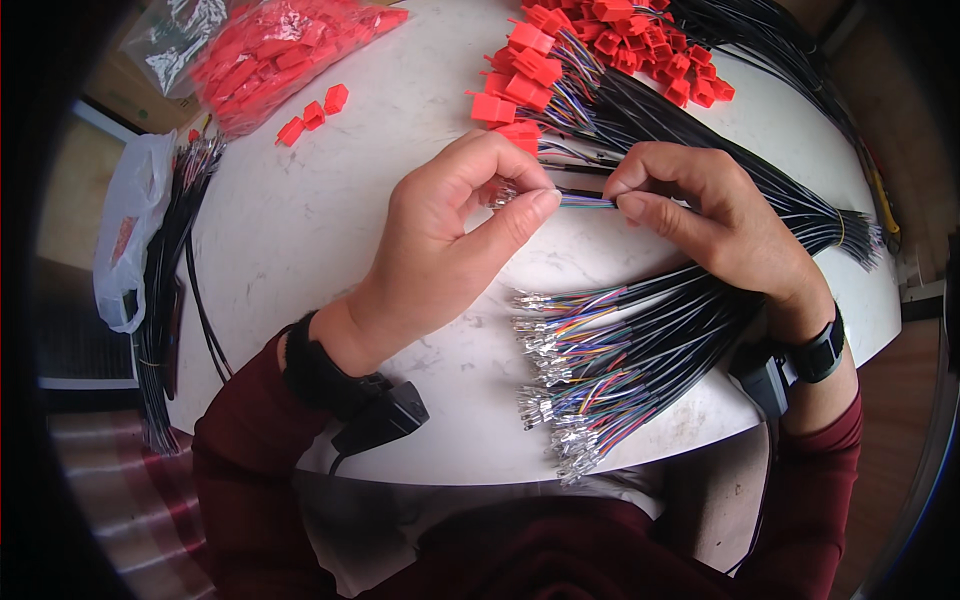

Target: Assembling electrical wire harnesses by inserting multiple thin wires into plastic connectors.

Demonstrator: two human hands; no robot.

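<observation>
A wire harness (586, 201) with thin coloured wires is stretched between my two hands above the table. My left hand (432, 225) pinches the wires between thumb and forefinger, with silvery crimp terminals (503, 195) showing under its curled fingers. My right hand (708, 205) pinches the same harness farther right, thumb against forefinger. Just below my hands lies a fanned bundle of black cables (690, 325), its bare metal terminals pointing left. Beyond them rests another bundle of black cables (700, 130), ending in red plastic connector housings (530, 75).
A clear bag of red housings (290, 55) lies at the far left, with several loose housings (313, 115) beside it. More black cables (170, 270) and a white plastic bag (133, 230) hang at the left edge. Another black cable bundle (765, 35) lies at the far right.
</observation>
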